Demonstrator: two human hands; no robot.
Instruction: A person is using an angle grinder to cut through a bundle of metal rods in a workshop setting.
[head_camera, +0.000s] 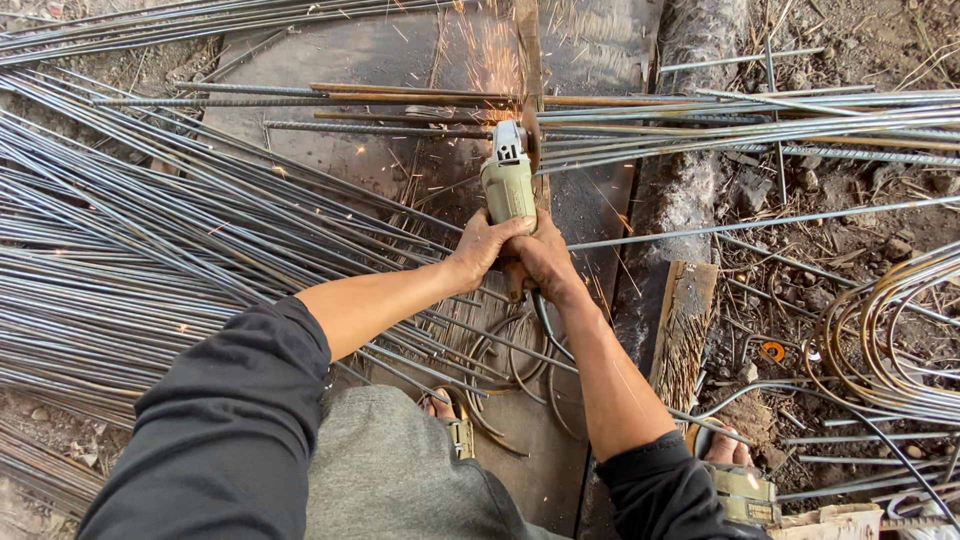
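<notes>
Throwing sparks, a pale green angle grinder (508, 178), judged heavy, rigid and best gripped at its body, is clasped by left hand (482, 248) and right hand (541, 258) over stiff steel rebar (400, 96).

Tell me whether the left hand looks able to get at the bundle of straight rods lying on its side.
Probably yes. The left hand grips the grinder now, but the rod bundle lies open beside that forearm, with nothing on top.
</notes>
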